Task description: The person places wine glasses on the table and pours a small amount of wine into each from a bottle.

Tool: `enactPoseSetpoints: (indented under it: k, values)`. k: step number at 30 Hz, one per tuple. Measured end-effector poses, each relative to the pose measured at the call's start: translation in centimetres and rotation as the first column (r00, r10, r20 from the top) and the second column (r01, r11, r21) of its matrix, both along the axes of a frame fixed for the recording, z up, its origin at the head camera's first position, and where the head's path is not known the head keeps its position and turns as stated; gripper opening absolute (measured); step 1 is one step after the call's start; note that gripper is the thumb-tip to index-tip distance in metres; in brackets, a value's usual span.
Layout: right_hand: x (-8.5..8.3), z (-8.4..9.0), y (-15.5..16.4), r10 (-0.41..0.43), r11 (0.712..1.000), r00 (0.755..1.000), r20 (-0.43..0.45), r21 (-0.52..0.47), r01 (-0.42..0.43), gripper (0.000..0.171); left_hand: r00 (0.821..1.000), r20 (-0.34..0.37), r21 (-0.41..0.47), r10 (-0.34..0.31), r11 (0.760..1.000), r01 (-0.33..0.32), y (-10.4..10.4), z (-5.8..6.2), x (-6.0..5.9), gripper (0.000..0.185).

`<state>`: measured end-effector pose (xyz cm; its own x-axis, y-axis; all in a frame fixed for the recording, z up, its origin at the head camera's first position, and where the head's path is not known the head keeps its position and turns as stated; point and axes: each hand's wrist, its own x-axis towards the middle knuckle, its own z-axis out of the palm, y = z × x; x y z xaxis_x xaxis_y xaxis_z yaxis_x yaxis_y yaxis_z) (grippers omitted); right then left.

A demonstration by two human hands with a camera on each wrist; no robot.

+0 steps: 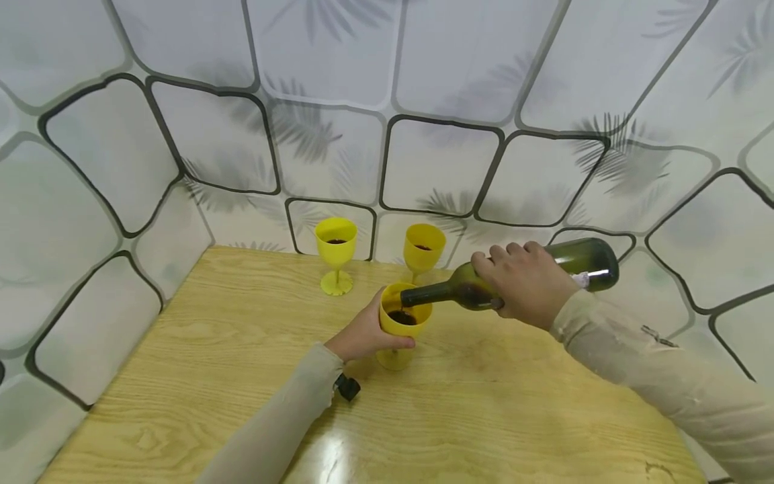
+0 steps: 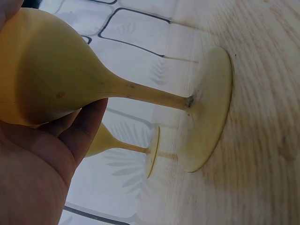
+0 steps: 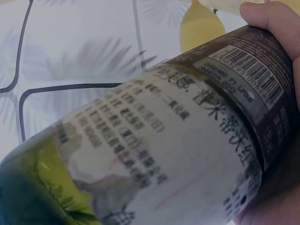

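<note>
My right hand [image 1: 525,282] grips a dark green wine bottle [image 1: 583,263] tipped on its side, its mouth over the rim of a yellow goblet [image 1: 404,321]. Dark liquid lies inside that goblet. My left hand [image 1: 365,334] holds the goblet's bowl [image 2: 47,70] while its foot [image 2: 206,110] stands on the wooden table [image 1: 242,349]. The right wrist view is filled by the bottle's white label [image 3: 159,150], with my fingers [image 3: 269,18] curled over it. Two more yellow goblets [image 1: 335,252] [image 1: 423,250] with dark liquid stand behind.
A tiled wall with black outlines and leaf prints [image 1: 423,101] closes the table's back and left sides. One rear goblet [image 2: 126,145] shows beside the held one in the left wrist view. A small black object [image 1: 347,387] sits at my left wrist.
</note>
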<state>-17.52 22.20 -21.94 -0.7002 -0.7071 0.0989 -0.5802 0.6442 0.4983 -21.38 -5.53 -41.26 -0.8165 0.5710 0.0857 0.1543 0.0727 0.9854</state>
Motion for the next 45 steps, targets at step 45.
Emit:
enactPoseSetpoints:
  k: [45]
  values:
    - [0.3, 0.5, -0.8, -0.016, 1.000, 1.000, 0.027, -0.021, 0.016, 0.062, 1.000, -0.003, 0.021, -0.013, 1.000, 0.013, -0.1, 0.2, 0.1, 0.083]
